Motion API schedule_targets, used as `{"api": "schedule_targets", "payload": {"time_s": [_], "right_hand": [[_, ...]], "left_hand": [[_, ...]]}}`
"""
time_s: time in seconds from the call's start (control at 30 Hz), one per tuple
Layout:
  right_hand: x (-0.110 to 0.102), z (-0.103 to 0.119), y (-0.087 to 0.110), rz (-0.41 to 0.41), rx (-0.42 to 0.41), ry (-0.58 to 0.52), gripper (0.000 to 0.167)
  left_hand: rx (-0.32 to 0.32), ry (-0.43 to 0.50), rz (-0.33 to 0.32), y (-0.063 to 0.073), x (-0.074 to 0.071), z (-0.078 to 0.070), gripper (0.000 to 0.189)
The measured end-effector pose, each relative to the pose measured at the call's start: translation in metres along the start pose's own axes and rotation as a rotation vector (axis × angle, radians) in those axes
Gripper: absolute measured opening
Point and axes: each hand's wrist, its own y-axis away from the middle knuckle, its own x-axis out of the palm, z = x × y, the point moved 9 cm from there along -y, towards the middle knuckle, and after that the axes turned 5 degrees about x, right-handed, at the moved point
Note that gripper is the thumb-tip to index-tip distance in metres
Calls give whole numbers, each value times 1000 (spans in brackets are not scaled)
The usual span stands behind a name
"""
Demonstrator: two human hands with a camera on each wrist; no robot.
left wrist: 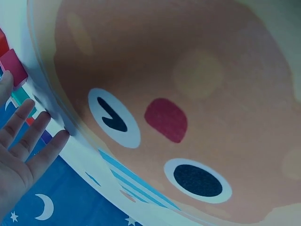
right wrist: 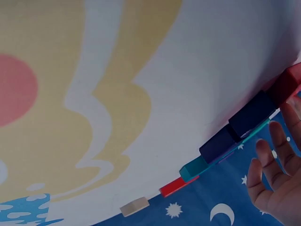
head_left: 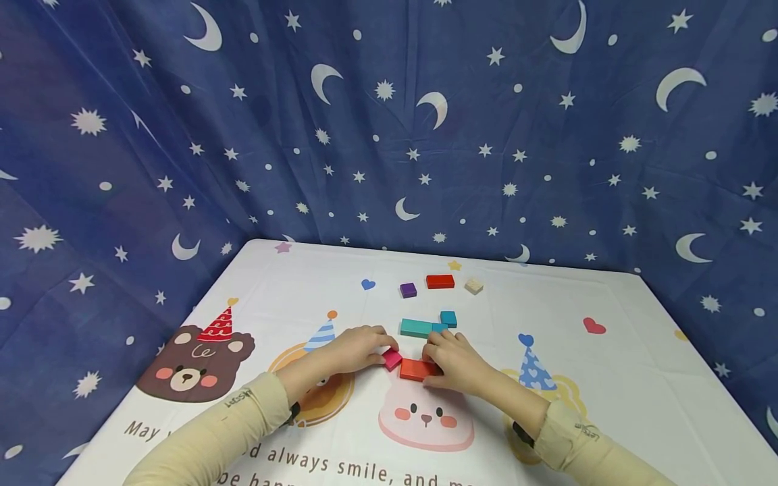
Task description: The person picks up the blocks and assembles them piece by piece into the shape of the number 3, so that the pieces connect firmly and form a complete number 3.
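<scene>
My left hand (head_left: 361, 347) pinches a small pink block (head_left: 392, 359) between thumb and fingers. In the left wrist view the thumb lies against this pink block (left wrist: 14, 68), while the other fingers are spread. My right hand (head_left: 452, 361) grips the right end of a longer orange-red block (head_left: 417, 370), its thumb on the near side and fingers on the far side. The two blocks lie close together at the top of the printed pink face. Just beyond the hands is a long teal block (head_left: 416, 328), with a blue block (head_left: 439, 328) at its right end, partly behind the right fingers.
Another blue block (head_left: 448, 319) sits behind that pair. Farther back lie a purple block (head_left: 408, 290), a red block (head_left: 440, 281) and a cream block (head_left: 474, 286). The white tablecloth (head_left: 608, 378) has printed animal faces and lettering. A blue moon-and-star curtain (head_left: 462, 202) hangs behind the table.
</scene>
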Motion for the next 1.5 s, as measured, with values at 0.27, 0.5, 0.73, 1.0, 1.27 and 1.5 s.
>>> {"api": "schedule_targets", "payload": {"time_s": [0.27, 0.5, 0.73, 1.0, 1.27, 1.5], "right_hand": [[4, -2, 1, 11, 23, 4, 26], [4, -6, 1, -19, 54, 8, 29], [4, -4, 2, -24, 36, 13, 28], [0, -6, 5, -48, 40, 7, 32], [-14, -24, 5, -107, 186, -31, 41], [-10, -32, 7, -89, 233, -50, 37]], "left_hand": [[4, 4, 13, -1, 1, -1, 28], [17, 0, 10, -1, 0, -1, 27], [12, 13, 9, 1, 1, -1, 27], [23, 12, 4, 0, 0, -2, 31], [20, 27, 31, -2, 3, -1, 45], [8, 53, 34, -3, 3, -1, 39]]}}
